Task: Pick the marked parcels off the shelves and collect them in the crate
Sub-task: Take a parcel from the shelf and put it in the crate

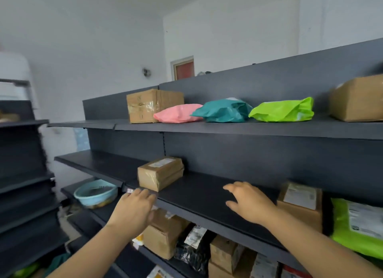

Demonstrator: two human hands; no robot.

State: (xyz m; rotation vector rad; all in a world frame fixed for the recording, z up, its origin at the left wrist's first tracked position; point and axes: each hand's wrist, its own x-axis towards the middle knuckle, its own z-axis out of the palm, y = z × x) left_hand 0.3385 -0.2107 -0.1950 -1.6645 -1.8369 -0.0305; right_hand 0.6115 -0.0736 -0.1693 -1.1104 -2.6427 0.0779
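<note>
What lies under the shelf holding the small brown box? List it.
Under that shelf: a light blue basin, brown cardboard boxes and a black plastic bag. The shelf itself and the left hand cover whatever lies farther back.

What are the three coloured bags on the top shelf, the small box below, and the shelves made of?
Pink bag, teal bag, green bag: apparently thin plastic film, creased, faint sheen. Small box: brown cardboard, matte, glossy clear tape, white label. Shelves: probably painted metal, matte dark grey, thin flat edges.
</note>
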